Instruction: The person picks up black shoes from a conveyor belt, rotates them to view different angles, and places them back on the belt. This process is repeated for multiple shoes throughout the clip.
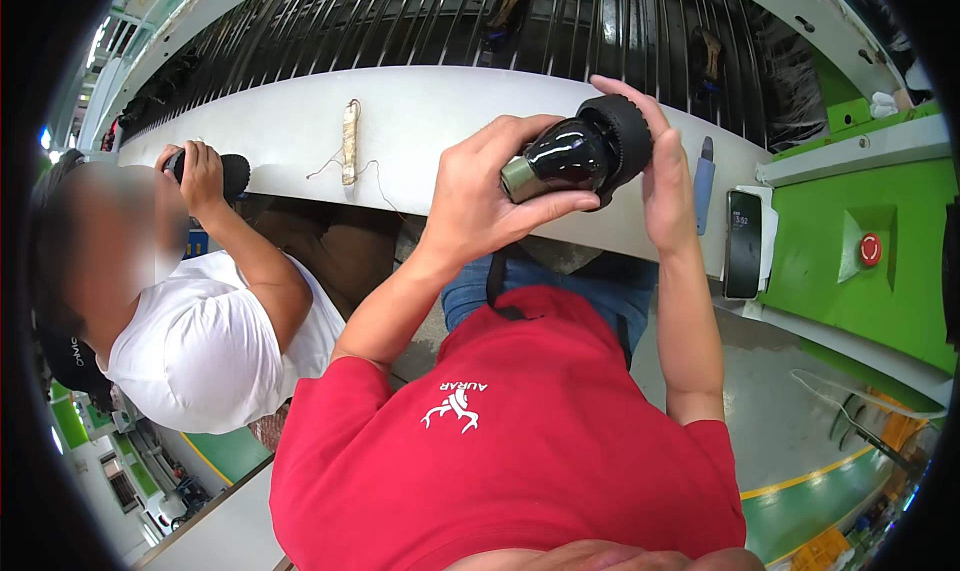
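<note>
My left hand [490, 183] is closed round a glossy black tapered part [568, 155] with a greenish metal neck [520, 179] at one end. Its thumb lies along the near side of the part. At the other end is a wide, ribbed black ring [622, 139]. My right hand [664, 176] grips this ring from the right, one finger stretched over its far side; its other fingers are partly hidden. I hold the part tilted above the white worktop [420, 101]. I cannot tell exactly what kind of part it is.
A cord-wrapped stick [350, 141] lies left on the worktop; a blue-grey tool [704, 186] and a phone [743, 243] lie right. Metal rods [400, 21] run behind. A co-worker [215, 321] at left holds a black part [235, 175]. A red button [870, 250] sits on a green panel.
</note>
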Demonstrator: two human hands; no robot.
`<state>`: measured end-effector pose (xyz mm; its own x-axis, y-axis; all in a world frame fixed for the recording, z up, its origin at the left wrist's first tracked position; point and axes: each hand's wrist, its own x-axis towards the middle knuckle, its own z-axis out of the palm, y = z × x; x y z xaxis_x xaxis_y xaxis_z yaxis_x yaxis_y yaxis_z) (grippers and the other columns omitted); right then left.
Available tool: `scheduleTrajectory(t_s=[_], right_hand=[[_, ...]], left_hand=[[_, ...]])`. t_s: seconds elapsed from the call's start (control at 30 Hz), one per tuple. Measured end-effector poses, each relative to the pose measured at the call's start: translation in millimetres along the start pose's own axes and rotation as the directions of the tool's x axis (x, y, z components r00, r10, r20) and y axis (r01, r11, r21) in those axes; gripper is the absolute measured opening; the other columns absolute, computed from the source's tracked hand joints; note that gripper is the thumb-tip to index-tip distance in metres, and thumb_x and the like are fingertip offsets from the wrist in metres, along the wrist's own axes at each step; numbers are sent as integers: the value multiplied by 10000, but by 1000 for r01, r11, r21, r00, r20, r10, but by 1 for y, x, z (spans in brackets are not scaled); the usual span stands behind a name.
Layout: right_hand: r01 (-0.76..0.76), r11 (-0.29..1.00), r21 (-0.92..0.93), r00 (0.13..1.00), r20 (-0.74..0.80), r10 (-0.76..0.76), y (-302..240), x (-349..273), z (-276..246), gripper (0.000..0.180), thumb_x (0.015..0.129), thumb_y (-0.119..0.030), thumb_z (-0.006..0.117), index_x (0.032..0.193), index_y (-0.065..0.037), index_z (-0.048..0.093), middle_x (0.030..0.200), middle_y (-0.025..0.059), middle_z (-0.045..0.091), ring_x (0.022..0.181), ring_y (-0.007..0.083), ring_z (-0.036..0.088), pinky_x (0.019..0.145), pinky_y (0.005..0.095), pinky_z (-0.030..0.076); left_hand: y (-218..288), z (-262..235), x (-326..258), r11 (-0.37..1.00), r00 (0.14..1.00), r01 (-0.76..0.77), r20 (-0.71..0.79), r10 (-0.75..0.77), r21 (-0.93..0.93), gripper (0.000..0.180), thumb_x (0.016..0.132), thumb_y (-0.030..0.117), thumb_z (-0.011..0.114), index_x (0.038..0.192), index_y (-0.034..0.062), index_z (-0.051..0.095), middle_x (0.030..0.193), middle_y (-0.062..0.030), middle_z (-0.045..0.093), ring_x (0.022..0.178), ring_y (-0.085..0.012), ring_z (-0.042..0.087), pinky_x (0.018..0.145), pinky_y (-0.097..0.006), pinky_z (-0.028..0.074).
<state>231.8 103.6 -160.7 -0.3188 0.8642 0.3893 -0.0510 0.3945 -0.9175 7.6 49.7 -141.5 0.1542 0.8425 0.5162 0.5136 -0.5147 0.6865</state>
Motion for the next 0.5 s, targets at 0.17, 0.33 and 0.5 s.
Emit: scheduleTrajectory(t_s=[0.17, 0.33, 0.5], right_hand=[[-86, 968, 237, 996, -3, 89, 6, 7, 27, 900, 1162, -719, 177, 1458, 10, 614, 1282, 105, 666, 1190, 181, 652, 1077, 323, 510], [-34, 979, 199, 998, -52, 45, 4, 10, 33, 718, 1203, -546, 215, 1324, 16, 644, 1226, 113, 649, 1111, 173, 658, 1004, 312, 537], [43, 976, 214, 986, -166, -7, 10, 11, 35, 553, 1143, -409, 335, 1195, 17, 686, 1149, 99, 650, 999, 195, 628, 918, 343, 502]], left_hand=[[8, -13, 15, 989, 996, -50, 80, 39, 140, 698, 808, 417, 1003, 1246, -50, 725, 991, -193, 821, 883, -314, 834, 784, -384, 633], [10, -21, 20, 980, 983, -47, 184, 12, 191, 675, 839, 435, 976, 1243, -44, 724, 941, -194, 812, 820, -347, 825, 741, -378, 632], [9, -21, 25, 970, 967, -103, 249, 46, 218, 670, 848, 462, 962, 1228, -38, 728, 912, -202, 801, 799, -364, 817, 701, -385, 627]])
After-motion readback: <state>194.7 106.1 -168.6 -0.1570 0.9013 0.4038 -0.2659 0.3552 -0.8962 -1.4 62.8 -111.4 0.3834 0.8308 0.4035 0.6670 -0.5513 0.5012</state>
